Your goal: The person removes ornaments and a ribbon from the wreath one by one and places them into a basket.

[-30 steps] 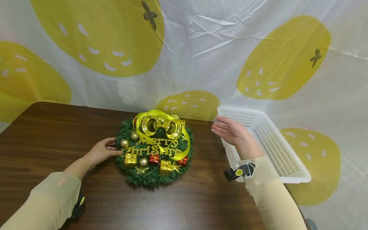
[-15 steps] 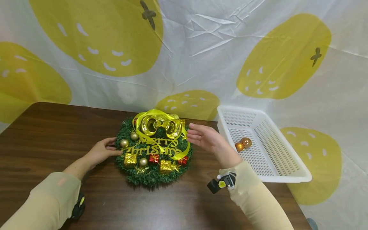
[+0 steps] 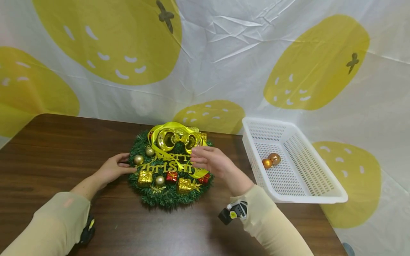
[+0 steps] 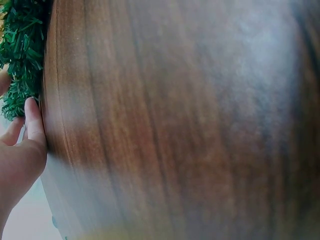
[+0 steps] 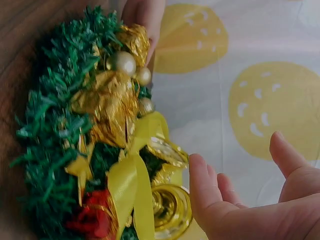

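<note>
A green Christmas wreath (image 3: 166, 197) lies on the brown wooden table (image 3: 57, 153). It carries a yellow ribbon (image 3: 179, 128), gold bells (image 3: 166, 139), gold balls, small red and gold gift boxes and gold "Merry Christmas" lettering. My left hand (image 3: 112, 168) rests on the wreath's left edge with fingers extended; in the left wrist view the left hand's fingertips (image 4: 32, 117) touch the green needles (image 4: 20, 55). My right hand (image 3: 209, 160) hovers open over the wreath's right side, beside the bells. In the right wrist view its fingers (image 5: 210, 192) are spread next to a gold bell (image 5: 170, 210).
A white plastic basket (image 3: 320, 193) stands on the table's right end; two orange-gold balls (image 3: 270, 160) lie inside it. A white cloth with yellow fruit prints (image 3: 224, 64) hangs behind and drapes past the table's right edge. Bare wood shows left of and in front of the wreath.
My right hand has moved left from over the basket to over the wreath's right side, still open. The two balls in the basket came into view. The left hand has stayed put.
</note>
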{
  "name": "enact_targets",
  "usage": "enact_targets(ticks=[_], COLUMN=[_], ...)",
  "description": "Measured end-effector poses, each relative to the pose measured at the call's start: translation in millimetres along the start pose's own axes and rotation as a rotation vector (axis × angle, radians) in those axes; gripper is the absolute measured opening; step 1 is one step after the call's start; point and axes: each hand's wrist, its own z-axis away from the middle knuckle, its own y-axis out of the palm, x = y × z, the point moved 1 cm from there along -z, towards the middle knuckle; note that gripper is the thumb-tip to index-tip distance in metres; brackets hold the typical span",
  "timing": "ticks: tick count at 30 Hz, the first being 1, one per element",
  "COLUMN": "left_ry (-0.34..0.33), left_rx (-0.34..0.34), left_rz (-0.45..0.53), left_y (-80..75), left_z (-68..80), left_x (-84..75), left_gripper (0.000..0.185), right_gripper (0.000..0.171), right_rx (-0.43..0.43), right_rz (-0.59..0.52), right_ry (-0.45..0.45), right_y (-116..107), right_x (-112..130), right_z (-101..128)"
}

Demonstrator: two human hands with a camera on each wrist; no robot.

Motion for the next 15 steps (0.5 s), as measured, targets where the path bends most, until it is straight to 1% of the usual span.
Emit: enact_targets(ticks=[3, 8, 12, 15], left_ry=[0.000, -0.001, -0.001, -0.002], left_rx=[0.000, 0.001, 0.009, 0.011], left_rz=[0.003, 0.003, 0.006, 0.009], left_y=[0.0, -0.2, -0.6, -0.8], left_z=[0.0, -0.2, -0.4, -0.5], left_x=[0.1, 0.5, 1.3, 1.6], left_gripper=[0.085, 0.086, 0.087, 0.087], right_gripper=[0.048, 0.046, 0.044, 0.044], right_rx=[0.002, 0.009, 0.012, 0.010], right_rz=[0.012, 0.065, 0.116, 0.189], right_ry=[0.008, 0.004, -0.035, -0.077], right_y=[7, 17, 22, 26], right_x=[-3, -10, -16, -20], right_z=[-2, -6, -10, -12])
